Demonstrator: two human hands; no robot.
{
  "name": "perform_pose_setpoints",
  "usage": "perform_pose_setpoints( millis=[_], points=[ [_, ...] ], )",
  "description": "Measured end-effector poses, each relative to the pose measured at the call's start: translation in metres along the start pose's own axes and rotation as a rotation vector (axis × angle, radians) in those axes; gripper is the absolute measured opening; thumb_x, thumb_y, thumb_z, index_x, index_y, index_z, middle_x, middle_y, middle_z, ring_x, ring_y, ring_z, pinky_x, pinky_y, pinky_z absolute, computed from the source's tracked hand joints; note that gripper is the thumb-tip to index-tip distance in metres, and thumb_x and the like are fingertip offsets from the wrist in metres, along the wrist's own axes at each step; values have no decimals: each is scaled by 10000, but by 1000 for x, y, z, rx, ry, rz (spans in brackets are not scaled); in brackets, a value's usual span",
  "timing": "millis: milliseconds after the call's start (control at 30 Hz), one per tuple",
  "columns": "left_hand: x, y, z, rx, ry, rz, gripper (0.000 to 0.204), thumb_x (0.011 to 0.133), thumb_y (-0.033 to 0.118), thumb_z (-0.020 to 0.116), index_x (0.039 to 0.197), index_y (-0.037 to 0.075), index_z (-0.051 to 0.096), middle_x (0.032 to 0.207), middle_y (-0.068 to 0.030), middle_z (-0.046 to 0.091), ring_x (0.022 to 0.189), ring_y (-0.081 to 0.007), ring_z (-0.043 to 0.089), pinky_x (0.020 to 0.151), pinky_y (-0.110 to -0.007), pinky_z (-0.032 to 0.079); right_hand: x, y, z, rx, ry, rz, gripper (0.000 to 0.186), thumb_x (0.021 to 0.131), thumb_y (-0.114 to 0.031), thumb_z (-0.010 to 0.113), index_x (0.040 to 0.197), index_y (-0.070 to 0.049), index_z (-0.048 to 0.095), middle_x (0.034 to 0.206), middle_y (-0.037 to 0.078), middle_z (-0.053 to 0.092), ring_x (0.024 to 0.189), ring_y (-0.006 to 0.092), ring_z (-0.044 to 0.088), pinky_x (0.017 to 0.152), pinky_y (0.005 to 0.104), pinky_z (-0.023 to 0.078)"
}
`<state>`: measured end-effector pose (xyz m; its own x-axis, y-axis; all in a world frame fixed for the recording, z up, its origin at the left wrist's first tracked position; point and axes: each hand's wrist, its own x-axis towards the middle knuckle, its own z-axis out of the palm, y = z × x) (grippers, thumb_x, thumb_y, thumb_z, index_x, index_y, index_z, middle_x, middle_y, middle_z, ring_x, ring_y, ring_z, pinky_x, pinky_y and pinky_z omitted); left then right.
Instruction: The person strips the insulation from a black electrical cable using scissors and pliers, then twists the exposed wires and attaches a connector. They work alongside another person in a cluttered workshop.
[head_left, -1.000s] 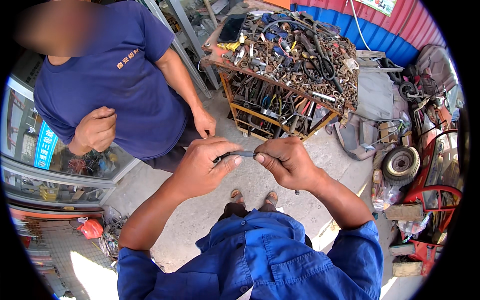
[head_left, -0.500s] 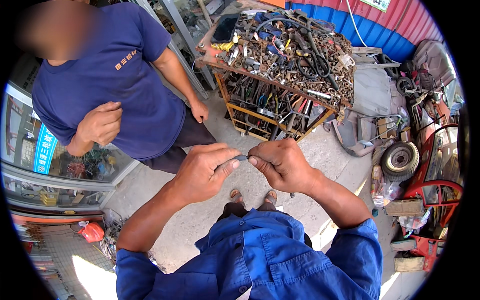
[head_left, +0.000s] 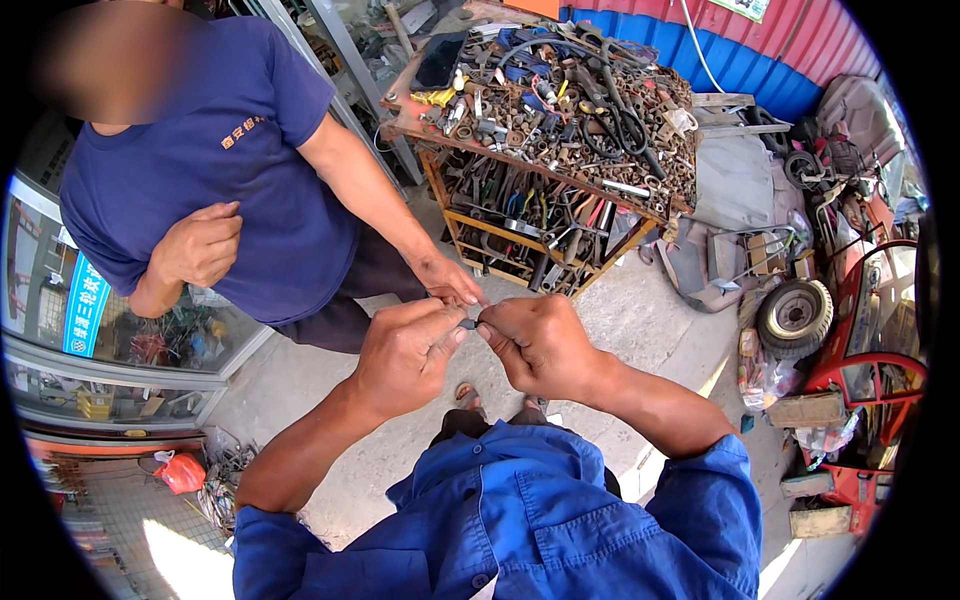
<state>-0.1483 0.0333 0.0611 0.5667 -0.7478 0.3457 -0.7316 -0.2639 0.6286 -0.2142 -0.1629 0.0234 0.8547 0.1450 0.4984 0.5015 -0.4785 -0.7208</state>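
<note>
Head view shows your left hand (head_left: 405, 352) and right hand (head_left: 537, 343) meeting at chest height, both pinching a small dark part (head_left: 468, 323) between their fingertips. Another person's hand (head_left: 450, 281) hangs just beside it, and a workbench (head_left: 540, 160) heaped with metal tools stands beyond.

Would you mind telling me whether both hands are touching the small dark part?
Touching: the head view shows the left hand and right hand pinching the small dark part between their fingertips.
</note>
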Motion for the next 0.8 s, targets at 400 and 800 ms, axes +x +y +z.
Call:
perform_pose_setpoints(
  millis=[400, 800],
  points=[
    [-7, -3, -7, -158, -82, -28, 128, 886, 45, 680, 920, -78, 667, 679, -133, 569, 546, -224, 543, 515, -341, 415, 6, 7, -3, 302, -110, -35, 118, 871, -31, 662, 775, 14, 609, 635, 169, 573, 565, 362, 602, 509, 429, 444],
    [-11, -4, 2, -135, -90, -82, 134, 816, -19, 686, 944, -58, 687, 754, -180, 612, 619, -342, 591, 549, -391, 436, -11, -12, 7, -240, -56, -85, 162, 684, -4, 666, 747, -30, 519, 620, 110, 518, 548, 328, 602, 448, 442, 459]
  ],
)
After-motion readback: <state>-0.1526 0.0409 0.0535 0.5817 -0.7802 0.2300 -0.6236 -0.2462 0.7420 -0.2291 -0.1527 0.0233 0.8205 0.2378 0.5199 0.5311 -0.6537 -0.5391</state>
